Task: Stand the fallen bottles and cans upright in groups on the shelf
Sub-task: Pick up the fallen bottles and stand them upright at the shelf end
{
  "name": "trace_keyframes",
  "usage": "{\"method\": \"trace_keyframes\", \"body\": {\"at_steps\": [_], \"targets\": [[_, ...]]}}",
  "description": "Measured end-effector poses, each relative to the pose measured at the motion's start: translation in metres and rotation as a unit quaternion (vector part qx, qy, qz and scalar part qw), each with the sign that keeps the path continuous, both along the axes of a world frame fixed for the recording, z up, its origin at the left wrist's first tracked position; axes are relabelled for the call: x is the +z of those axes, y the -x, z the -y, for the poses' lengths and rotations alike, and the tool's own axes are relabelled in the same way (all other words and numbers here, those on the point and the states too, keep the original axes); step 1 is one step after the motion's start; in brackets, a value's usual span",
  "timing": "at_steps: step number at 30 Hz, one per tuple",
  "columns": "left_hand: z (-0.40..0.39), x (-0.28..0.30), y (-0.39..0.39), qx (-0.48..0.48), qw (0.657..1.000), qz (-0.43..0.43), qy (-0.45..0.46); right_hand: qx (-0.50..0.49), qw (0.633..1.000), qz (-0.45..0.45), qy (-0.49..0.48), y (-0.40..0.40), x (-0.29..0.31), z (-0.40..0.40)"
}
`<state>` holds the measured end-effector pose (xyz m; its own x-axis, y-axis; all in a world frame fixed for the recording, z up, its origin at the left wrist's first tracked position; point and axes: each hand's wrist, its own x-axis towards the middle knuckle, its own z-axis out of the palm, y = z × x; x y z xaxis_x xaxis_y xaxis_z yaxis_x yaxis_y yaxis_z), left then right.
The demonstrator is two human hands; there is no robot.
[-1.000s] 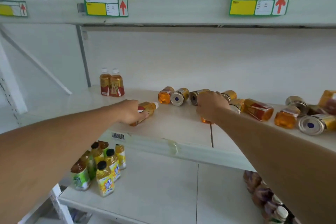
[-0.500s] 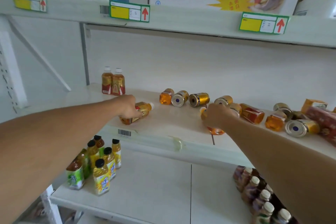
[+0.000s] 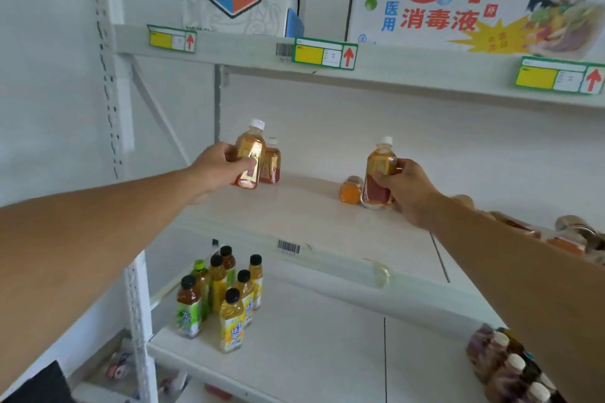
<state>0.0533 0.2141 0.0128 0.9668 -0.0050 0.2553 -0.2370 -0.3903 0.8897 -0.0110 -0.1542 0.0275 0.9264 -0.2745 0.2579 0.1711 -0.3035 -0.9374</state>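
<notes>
Above the shelf [image 3: 314, 222], left hand [image 3: 219, 167] gripping tea bottle [image 3: 250, 153], right hand [image 3: 406, 189] gripping second bottle [image 3: 379, 170]

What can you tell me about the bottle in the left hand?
The bottle is small, clear and plastic-looking, filled with amber drink, with a white cap on top and a shiny gold and red label. It is held almost upright, tipped slightly, in the left hand, whose grip wraps its left side with the thumb across the label. It sits at the back left of the shelf, just in front of another standing bottle. Whether its base touches the shelf is unclear.
</notes>
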Motion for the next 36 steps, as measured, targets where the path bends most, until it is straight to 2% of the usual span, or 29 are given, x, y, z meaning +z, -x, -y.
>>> {"method": "trace_keyframes", "body": {"at_steps": [9,11,17,25,31,36], "targets": [[-0.063,-0.03,-0.017,0.028,0.999,-0.017,-0.03,0.022,0.999,-0.011,-0.036,-0.047,-0.026,-0.057],[-0.067,-0.034,-0.026,0.038,0.999,-0.021,-0.029,0.041,0.998,-0.009,-0.041,-0.061,-0.03,-0.066],[-0.064,-0.039,-0.058,0.06,0.997,-0.038,-0.029,0.075,0.997,0.007,0.024,-0.118,-0.043,-0.085],[-0.054,-0.04,-0.105,0.092,0.993,-0.036,-0.06,0.116,0.993,0.036,0.013,-0.181,-0.052,-0.125],[-0.044,-0.051,-0.143,0.052,0.996,-0.046,-0.063,0.125,0.992,0.02,0.029,-0.21,-0.068,-0.155],[-0.038,-0.062,-0.172,0.003,0.997,-0.056,-0.045,0.081,0.994,0.028,0.066,-0.229,-0.083,-0.178]]}}
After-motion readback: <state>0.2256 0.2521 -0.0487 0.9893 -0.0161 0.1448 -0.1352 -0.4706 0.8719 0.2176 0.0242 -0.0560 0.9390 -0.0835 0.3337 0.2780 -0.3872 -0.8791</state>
